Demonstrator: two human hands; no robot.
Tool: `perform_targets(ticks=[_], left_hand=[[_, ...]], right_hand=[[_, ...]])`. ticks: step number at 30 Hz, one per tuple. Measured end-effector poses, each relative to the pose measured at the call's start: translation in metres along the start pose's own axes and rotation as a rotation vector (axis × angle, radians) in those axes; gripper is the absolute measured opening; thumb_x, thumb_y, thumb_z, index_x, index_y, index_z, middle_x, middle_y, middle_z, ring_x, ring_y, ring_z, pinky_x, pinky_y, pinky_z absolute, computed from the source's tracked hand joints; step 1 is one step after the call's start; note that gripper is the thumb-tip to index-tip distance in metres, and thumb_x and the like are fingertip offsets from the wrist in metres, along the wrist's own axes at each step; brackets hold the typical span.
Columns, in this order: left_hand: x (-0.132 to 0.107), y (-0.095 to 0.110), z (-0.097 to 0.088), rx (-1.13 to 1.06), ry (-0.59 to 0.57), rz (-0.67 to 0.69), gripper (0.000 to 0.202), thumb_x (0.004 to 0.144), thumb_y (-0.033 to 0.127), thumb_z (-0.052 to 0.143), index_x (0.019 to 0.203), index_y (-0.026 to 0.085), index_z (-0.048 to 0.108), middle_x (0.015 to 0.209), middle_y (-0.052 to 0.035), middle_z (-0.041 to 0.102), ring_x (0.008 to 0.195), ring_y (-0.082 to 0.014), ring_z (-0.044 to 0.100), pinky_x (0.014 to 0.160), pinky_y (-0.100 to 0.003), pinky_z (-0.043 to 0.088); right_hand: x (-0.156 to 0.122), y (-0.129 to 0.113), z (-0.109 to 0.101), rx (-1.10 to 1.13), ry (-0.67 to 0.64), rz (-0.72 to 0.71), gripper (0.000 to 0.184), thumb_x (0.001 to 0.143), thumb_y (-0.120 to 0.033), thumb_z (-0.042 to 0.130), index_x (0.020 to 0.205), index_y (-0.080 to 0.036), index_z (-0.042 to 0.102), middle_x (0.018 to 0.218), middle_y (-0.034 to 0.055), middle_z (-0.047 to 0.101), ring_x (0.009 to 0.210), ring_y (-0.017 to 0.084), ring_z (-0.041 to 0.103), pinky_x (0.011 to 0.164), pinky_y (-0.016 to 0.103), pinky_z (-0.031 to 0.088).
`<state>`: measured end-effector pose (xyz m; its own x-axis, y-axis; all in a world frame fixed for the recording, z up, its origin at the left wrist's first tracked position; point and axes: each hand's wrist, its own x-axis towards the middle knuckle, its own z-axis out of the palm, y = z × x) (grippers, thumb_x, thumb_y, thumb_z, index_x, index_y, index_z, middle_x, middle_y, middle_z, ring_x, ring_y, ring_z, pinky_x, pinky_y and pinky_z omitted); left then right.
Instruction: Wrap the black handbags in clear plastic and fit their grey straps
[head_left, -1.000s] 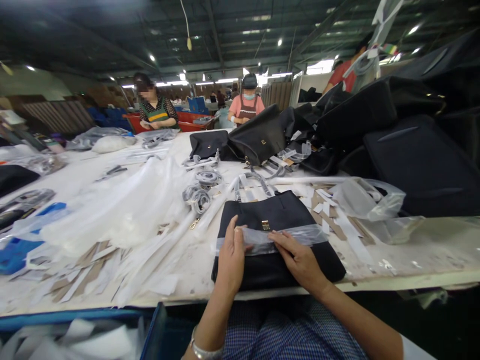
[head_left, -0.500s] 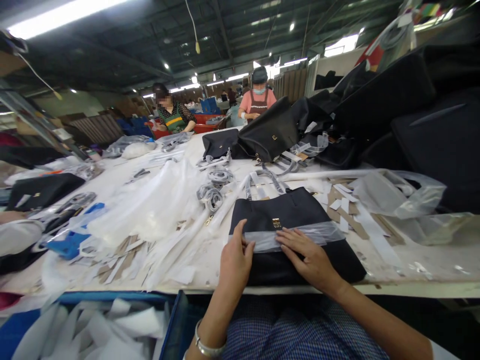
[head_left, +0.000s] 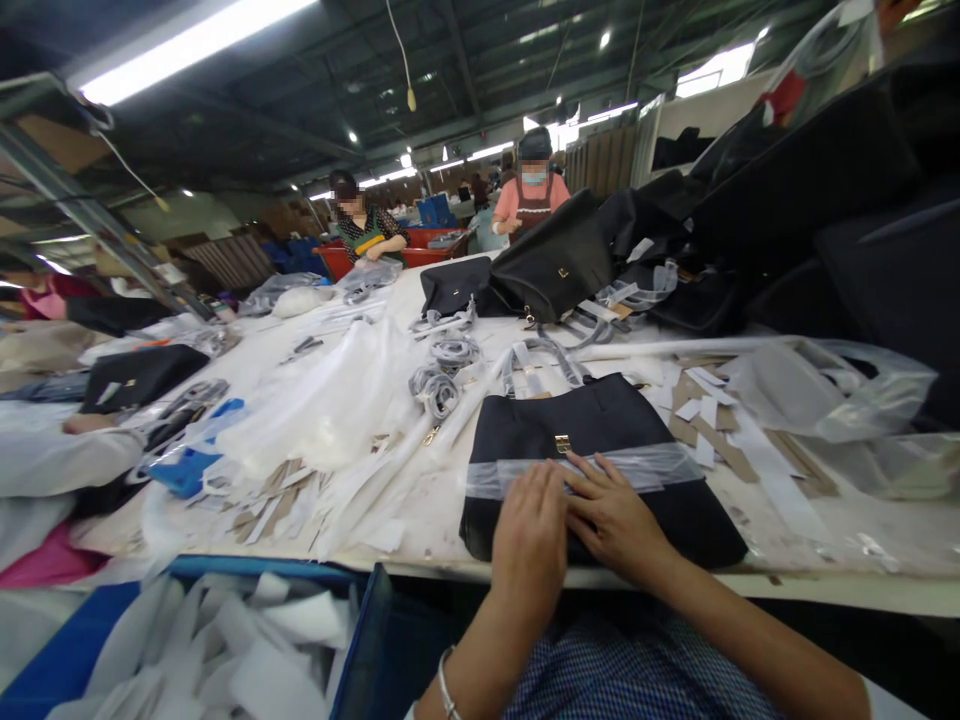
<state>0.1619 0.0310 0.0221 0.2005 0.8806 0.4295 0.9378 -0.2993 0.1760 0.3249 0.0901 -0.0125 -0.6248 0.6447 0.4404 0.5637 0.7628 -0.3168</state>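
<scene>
A black handbag (head_left: 517, 425) lies flat at the table's front edge, its wrapped handles (head_left: 551, 365) pointing away from me. Across its front runs a clear plastic film strip (head_left: 667, 467), just below a gold clasp (head_left: 562, 444). My left hand (head_left: 529, 535) rests on the strip with fingers extended close together, its fingertips beside my right hand. My right hand (head_left: 619, 515) lies flat on the film with fingers spread, under the clasp. Neither hand is closed on anything. What lies under my palms is hidden.
Coiled wrapped straps (head_left: 435, 390) and white plastic sheeting (head_left: 330, 400) lie to the left. Card scraps (head_left: 712, 415) and plastic bags (head_left: 817, 385) are at right. A blue bin (head_left: 360, 640) holds white foam pieces. More black bags (head_left: 555, 265) and two co-workers are beyond.
My left hand has moved right along the film strip, from the bag's left side to beside my right hand. The right hand stays on the strip. The view has turned slightly left.
</scene>
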Motion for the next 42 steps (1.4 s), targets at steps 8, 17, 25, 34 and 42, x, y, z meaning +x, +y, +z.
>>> perform_targets(ticks=[8, 17, 25, 34, 42], left_hand=[[-0.015, 0.008, 0.036, 0.069, -0.064, -0.057, 0.069, 0.095, 0.044, 0.056, 0.154, 0.015, 0.035, 0.159, -0.0186, 0.035, 0.148, -0.0344, 0.032, 0.115, -0.054, 0.040], [-0.019, -0.008, 0.053, 0.105, 0.055, 0.043, 0.071, 0.098, 0.049, 0.048, 0.158, 0.018, 0.024, 0.161, -0.0162, 0.033, 0.147, -0.0339, 0.033, 0.114, -0.053, 0.039], [-0.020, -0.013, 0.060, 0.124, 0.093, 0.075, 0.073, 0.100, 0.049, 0.043, 0.160, 0.014, 0.018, 0.161, -0.0179, 0.031, 0.147, -0.0358, 0.032, 0.117, -0.052, 0.032], [-0.018, -0.015, 0.063, 0.131, 0.119, 0.109, 0.073, 0.099, 0.046, 0.043, 0.160, 0.013, 0.017, 0.160, -0.0170, 0.034, 0.147, -0.0354, 0.032, 0.117, -0.050, 0.030], [-0.019, -0.018, 0.068, 0.149, 0.178, 0.128, 0.075, 0.098, 0.044, 0.047, 0.159, 0.012, 0.020, 0.159, -0.0176, 0.035, 0.146, -0.0357, 0.034, 0.115, -0.049, 0.030]], right_hand=[[0.001, 0.006, -0.002, 0.075, -0.075, 0.008, 0.055, 0.084, -0.017, 0.060, 0.136, -0.037, 0.061, 0.147, 0.0010, 0.055, 0.141, 0.033, 0.042, 0.120, 0.059, 0.022], [-0.035, 0.048, -0.102, 0.192, 0.035, 0.155, 0.026, 0.096, -0.028, 0.056, 0.112, -0.032, 0.076, 0.111, -0.0014, 0.077, 0.106, 0.017, 0.070, 0.102, 0.030, 0.052], [-0.116, 0.179, -0.244, -0.299, 0.237, 0.898, 0.034, 0.091, -0.040, 0.051, 0.107, -0.020, 0.073, 0.109, 0.0149, 0.075, 0.100, 0.036, 0.070, 0.092, 0.051, 0.053], [-0.028, 0.234, -0.252, -0.258, -0.015, 0.971, 0.021, 0.091, -0.036, 0.066, 0.095, -0.015, 0.070, 0.098, 0.0077, 0.072, 0.099, 0.027, 0.067, 0.091, 0.047, 0.053], [0.125, 0.231, -0.205, 0.108, -0.152, 0.774, 0.028, 0.087, -0.030, 0.074, 0.111, -0.017, 0.070, 0.109, 0.0056, 0.073, 0.095, 0.018, 0.070, 0.084, 0.031, 0.057]])
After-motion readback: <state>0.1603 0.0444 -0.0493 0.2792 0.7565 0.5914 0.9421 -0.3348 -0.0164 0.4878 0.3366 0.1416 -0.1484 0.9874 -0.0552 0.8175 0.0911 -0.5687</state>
